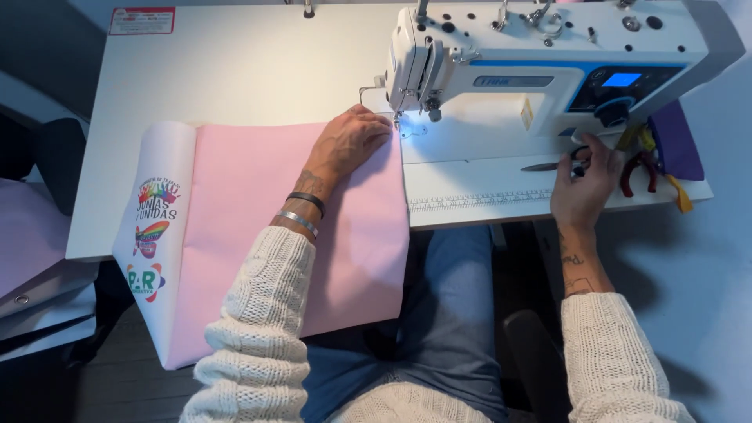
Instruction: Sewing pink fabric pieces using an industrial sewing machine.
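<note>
A pink fabric piece [258, 211] with a white printed strip along its left side lies on the white table [235, 70] and hangs over the front edge. My left hand [348, 141] rests flat on the fabric's upper right corner, close to the needle area [401, 119] of the white sewing machine [540, 55]. My right hand [586, 184] is at the table's right, fingers closed around small black scissors [558, 164] whose blade points left.
Red-handled pliers [638, 172], a yellow strap and purple fabric [675, 141] lie at the right of the machine base. A printed ruler strip [478, 200] runs along the table's front edge. Folded pale fabric sits at the far left.
</note>
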